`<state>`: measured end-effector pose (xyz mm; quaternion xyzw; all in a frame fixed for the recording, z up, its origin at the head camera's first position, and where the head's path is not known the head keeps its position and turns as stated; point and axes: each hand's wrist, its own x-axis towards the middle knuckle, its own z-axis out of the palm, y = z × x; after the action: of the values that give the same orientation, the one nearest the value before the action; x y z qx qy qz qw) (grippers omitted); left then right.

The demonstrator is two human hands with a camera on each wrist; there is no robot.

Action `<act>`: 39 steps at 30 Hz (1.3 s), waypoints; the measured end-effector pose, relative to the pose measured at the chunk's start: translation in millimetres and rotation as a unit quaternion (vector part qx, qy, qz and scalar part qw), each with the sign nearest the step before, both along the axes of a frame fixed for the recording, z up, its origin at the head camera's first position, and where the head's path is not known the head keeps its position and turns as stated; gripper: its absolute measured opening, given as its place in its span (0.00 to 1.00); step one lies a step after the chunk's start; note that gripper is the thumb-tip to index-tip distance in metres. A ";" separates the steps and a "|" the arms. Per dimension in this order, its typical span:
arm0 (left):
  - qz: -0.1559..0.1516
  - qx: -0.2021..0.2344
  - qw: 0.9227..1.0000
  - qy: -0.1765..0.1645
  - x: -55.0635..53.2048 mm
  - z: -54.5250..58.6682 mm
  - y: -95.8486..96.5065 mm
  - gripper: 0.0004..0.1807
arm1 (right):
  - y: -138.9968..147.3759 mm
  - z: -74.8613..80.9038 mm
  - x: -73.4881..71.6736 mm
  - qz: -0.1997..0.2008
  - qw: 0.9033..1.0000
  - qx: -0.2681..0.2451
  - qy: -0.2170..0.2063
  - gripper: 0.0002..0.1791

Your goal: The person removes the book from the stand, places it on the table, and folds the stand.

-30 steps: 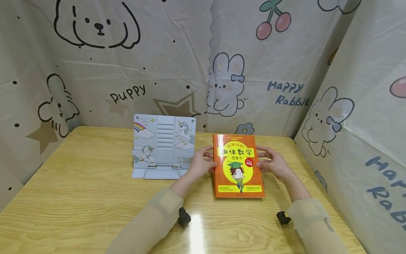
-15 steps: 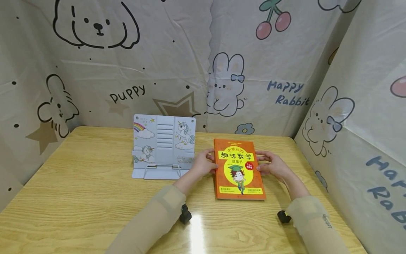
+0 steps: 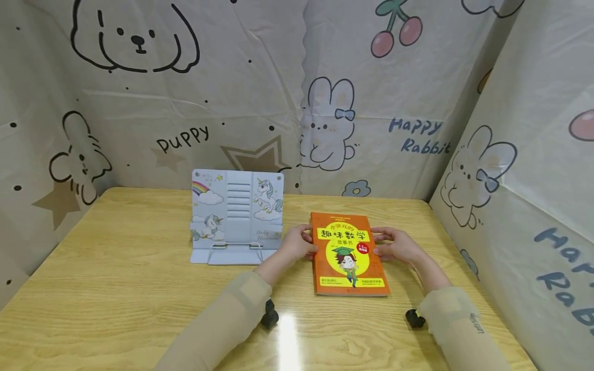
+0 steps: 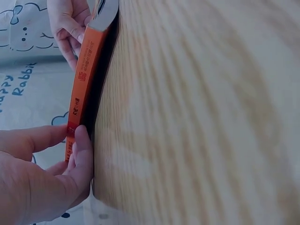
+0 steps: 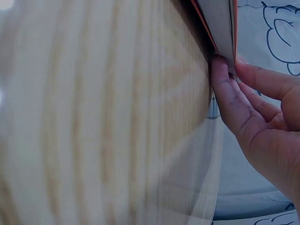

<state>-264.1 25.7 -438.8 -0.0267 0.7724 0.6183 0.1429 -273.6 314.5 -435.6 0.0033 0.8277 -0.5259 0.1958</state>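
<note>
An orange paperback book point(image 3: 349, 257) with a yellow circle and a cartoon figure on its cover lies face up between both hands, close over the table. My left hand point(image 3: 297, 243) grips its left side; in the left wrist view, thumb and fingers pinch the orange spine point(image 4: 80, 89), and a dark shadow runs beneath it. On the opposite side my right hand point(image 3: 396, 245) holds the page edge. The right wrist view shows the pale page block point(image 5: 219, 23) pinched between thumb and fingers, some fingertips tucked under the book.
A white metal bookstand point(image 3: 237, 211) with unicorn drawings and a wire page holder point(image 3: 235, 246) stands upright just left of the left hand. The wood-grain table point(image 3: 116, 288) ends at cartoon-printed cloth point(image 3: 260, 103) behind and at the sides.
The book's far edge has come down and toward me, so the cover now lies flatter. Both hands have lowered slightly with it and keep their hold. The bookstand stays in place.
</note>
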 end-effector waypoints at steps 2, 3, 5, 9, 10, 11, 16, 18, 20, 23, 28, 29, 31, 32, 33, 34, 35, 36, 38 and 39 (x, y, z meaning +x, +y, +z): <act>0.000 0.000 1.000 -0.003 0.0 0.1 -0.3 0.36 | -0.5 -0.1 -0.7 -0.003 1.000 0.001 0.000 0.37; -0.001 -0.001 1.000 -0.005 -0.1 -0.1 -0.5 0.36 | -0.9 0.0 -0.9 -0.006 1.000 0.001 -0.001 0.37; -0.002 -0.004 1.000 -0.006 -0.2 -1.3 -0.7 0.36 | -1.6 0.2 -0.9 -0.006 1.000 -0.001 -0.001 0.37; -0.011 -0.026 1.000 -0.003 0.3 -5.4 -1.2 0.36 | -3.8 0.3 1.2 -0.005 1.000 0.001 -0.001 0.36; -0.016 -0.034 0.999 0.000 0.6 -6.6 -1.3 0.36 | -4.4 0.2 1.9 -0.004 1.000 0.002 -0.001 0.36; -0.020 -0.042 0.999 0.002 1.1 -7.5 -1.5 0.36 | -5.1 0.3 2.7 -0.003 1.000 0.006 -0.002 0.35; -0.036 -0.063 0.997 0.008 2.9 -8.8 -1.3 0.36 | -5.6 0.5 3.8 -0.003 1.000 0.017 -0.008 0.35; -0.039 -0.063 0.997 0.008 3.0 -8.0 -1.1 0.36 | -4.8 1.4 3.3 -0.006 1.000 0.020 -0.009 0.35; -0.043 -0.065 0.997 0.012 2.8 -7.1 -1.1 0.36 | -4.2 2.6 2.6 -0.006 1.000 0.023 -0.008 0.35; -0.048 -0.068 0.996 0.015 1.5 -5.6 -2.0 0.36 | -5.1 4.1 1.8 -0.009 1.000 0.022 -0.008 0.35; -0.049 -0.071 0.996 0.015 -2.5 -5.5 -4.5 0.36 | -8.9 5.8 1.6 -0.012 1.000 0.019 -0.008 0.33; -0.050 -0.070 0.996 0.016 -3.1 -5.6 -4.9 0.36 | -9.4 6.0 1.7 -0.009 1.000 0.019 -0.007 0.33; -0.052 -0.067 0.996 0.017 -4.0 -6.1 -5.4 0.36 | -9.9 6.0 1.8 -0.015 1.000 0.018 -0.007 0.32; -0.054 -0.064 0.996 0.018 -4.1 -6.3 -5.5 0.36 | -10.0 6.0 2.1 -0.015 1.000 0.019 -0.005 0.32; -0.054 -0.060 0.997 0.018 -4.1 -6.5 -5.6 0.36 | -9.9 6.1 2.4 -0.013 1.000 0.021 -0.003 0.32; -0.055 -0.055 0.997 0.019 -4.0 -6.7 -5.9 0.36 | -10.4 6.4 2.5 -0.019 1.000 0.022 -0.003 0.32; -0.054 -0.048 0.997 0.017 -3.8 -6.5 -6.3 0.36 | -11.0 6.8 2.8 -0.019 0.999 0.026 0.000 0.32; -0.053 -0.042 0.998 0.015 -3.7 -6.5 -6.7 0.36 | -11.7 7.6 3.2 -0.023 0.999 0.029 0.001 0.32; -0.050 -0.029 0.998 0.009 -3.4 -5.8 -8.0 0.36 | -13.3 9.8 4.4 -0.020 0.999 0.044 0.007 0.32; -0.049 -0.023 0.998 0.007 -3.4 -5.1 -8.8 0.37 | -14.4 11.3 5.2 -0.020 0.998 0.051 0.010 0.32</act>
<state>-267.5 16.9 -443.9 0.0122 0.7880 0.5923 0.1675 -268.4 300.2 -424.4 0.0249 0.8549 -0.4871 0.1768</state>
